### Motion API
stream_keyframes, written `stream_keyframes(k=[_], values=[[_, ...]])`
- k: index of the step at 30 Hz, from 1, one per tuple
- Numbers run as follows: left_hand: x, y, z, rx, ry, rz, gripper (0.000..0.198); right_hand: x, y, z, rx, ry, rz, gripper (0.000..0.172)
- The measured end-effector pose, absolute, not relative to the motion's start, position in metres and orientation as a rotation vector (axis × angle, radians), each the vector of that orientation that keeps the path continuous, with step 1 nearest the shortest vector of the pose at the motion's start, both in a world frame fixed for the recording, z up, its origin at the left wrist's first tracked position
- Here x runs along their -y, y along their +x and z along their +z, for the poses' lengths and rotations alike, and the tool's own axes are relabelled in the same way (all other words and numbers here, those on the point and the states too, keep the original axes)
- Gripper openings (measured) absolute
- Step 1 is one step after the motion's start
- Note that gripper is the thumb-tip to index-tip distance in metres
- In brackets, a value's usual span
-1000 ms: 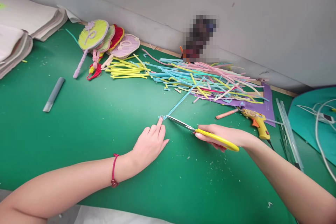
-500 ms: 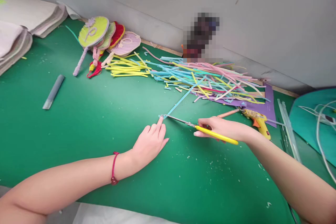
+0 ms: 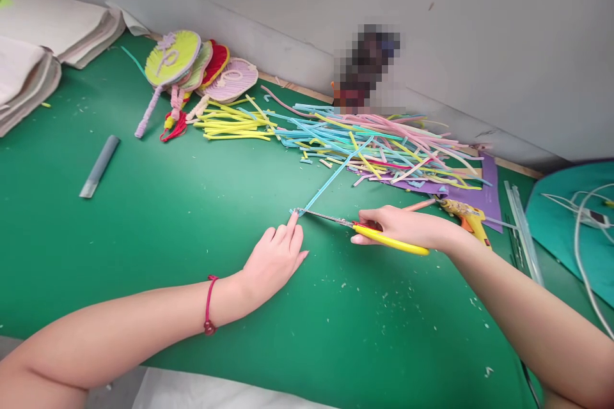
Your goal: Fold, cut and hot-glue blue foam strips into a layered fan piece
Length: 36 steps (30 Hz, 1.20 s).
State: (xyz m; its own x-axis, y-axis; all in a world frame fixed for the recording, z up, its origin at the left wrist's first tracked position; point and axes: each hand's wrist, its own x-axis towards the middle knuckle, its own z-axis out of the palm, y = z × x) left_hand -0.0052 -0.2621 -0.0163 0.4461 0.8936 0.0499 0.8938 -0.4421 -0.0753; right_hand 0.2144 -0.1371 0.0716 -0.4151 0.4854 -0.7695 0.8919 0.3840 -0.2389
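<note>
My left hand (image 3: 274, 261) rests on the green mat (image 3: 192, 217) with its fingers stretched out. Its fingertip presses the near end of a long light-blue strip (image 3: 330, 180) that runs up to the right into the pile. My right hand (image 3: 405, 229) is closed round yellow-handled scissors (image 3: 364, 230). The blade tips meet the strip's end right beside my left fingertip. A red cord bracelet circles my left wrist.
A pile of coloured strips (image 3: 364, 140) lies along the wall. Small woven fans (image 3: 192, 67) sit at the back left, folded cloth (image 3: 29, 51) at far left, a grey bar (image 3: 98, 166) on the mat. A yellow glue gun (image 3: 467, 217), clear sticks (image 3: 522, 230) and cables (image 3: 585, 230) lie right.
My right hand with the scissors has shifted slightly up and away, flattening the scissors' angle. My left hand and the blue strip have stayed put.
</note>
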Motion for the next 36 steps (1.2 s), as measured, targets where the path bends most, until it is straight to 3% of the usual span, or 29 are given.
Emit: stream_keyframes(k=[31,36], values=[[0.259,-0.003,-0.010,1.567,-2.606,0.143,0.043,0.145,0.219,0.038,-2.154,1.231,-0.725,0.055],[0.259,-0.002,-0.010,1.610,-2.642,0.102,0.042,0.147,0.220,0.038,-2.142,1.267,-0.822,0.058]])
